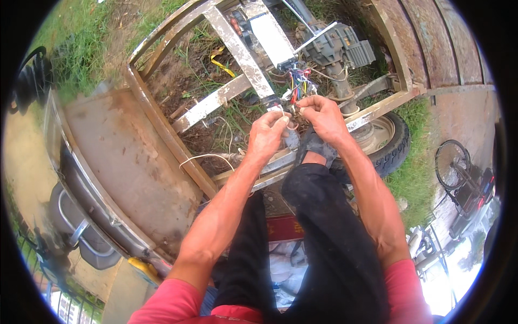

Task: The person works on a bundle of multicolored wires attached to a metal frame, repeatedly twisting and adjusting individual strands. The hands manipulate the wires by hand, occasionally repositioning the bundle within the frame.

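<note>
Just beyond the knees of the black cloth trousers (329,216), the bare left hand (265,135) has its thumb and forefinger drawn narrow, seemingly on a thin, pale wire (284,110). Close beside it, the bare right hand (324,120) pinches at the near end of a bundle of red, blue, yellow and white insulated wires (298,82); what lies between its fingertips is too small to tell. The step in hand looks like fine fingertip work on the wire ends, and the next move likely calls for a light, steady pinch, with neighbouring strands kept apart. To the right is a black rubber tyre (396,151). The bundle lies within a rusty, white-flaked metal frame (237,47), running away toward a flat, silver-white box (271,39), near a grey, ribbed metal housing (337,48).
</note>
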`<state>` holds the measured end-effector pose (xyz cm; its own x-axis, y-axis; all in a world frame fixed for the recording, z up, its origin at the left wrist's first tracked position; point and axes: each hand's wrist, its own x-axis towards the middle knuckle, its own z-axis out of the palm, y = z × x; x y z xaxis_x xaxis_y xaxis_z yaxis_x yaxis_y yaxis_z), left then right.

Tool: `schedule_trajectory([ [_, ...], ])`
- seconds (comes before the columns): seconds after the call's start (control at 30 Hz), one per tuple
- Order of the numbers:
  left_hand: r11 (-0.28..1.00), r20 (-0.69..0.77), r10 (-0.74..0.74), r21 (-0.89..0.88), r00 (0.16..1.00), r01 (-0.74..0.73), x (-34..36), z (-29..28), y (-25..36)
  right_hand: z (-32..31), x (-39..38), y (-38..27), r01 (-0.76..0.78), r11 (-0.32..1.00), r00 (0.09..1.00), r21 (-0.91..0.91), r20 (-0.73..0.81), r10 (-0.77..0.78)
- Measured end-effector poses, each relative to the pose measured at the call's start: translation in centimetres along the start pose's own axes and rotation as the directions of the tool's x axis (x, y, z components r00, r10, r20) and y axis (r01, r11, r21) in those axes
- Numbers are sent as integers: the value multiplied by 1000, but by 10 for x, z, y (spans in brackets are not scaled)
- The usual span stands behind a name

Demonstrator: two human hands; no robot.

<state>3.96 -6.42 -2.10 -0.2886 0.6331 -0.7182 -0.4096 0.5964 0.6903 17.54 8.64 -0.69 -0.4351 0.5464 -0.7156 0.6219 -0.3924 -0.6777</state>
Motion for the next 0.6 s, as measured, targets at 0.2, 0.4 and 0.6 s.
schedule_trajectory([
  [0.2,998,-27,52,-44,998,-53,-3,3,7,19,-33,22,58,939,998,338,-38,-48],
  [0.4,999,-31,-2,-34,1000,1,-9,5,16,23,-31,41,-5,1000,997,4,-71,5],
  [0.6,999,67,-21,33,998,19,-10,2,11,22,-26,45,4,987,999,159,-35,2],
])
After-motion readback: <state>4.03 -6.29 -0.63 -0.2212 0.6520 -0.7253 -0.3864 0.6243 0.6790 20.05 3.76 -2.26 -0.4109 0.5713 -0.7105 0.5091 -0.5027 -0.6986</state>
